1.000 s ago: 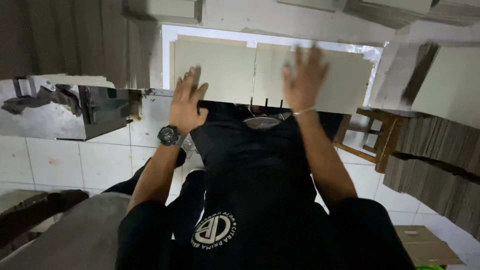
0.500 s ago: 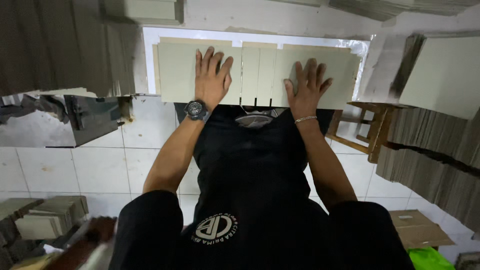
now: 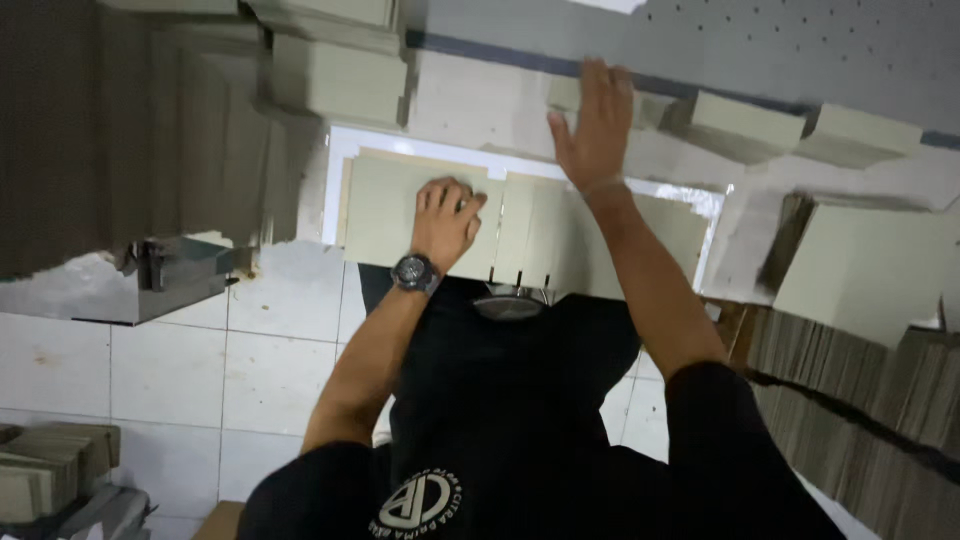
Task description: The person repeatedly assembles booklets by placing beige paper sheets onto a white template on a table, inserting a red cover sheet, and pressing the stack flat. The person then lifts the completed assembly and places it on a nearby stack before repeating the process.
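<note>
The left hand [image 3: 445, 220], fingers curled, presses flat on a pale cardboard sheet [image 3: 400, 205] lying on the white desk [image 3: 340, 150], its long axis running left to right across the view. The right hand [image 3: 597, 120], open with fingers spread wide, holds nothing and reaches beyond the sheet's far edge toward small cardboard stacks [image 3: 745, 120].

Under my fingers lay flat, pale grey-green cardboard sheets [image 3: 400, 215], rectangular and matte, spread side by side on a white-edged work surface [image 3: 340, 150]. Their near edges hung just above my lap. Small dark slots notched the near edge of the middle sheet.
</note>
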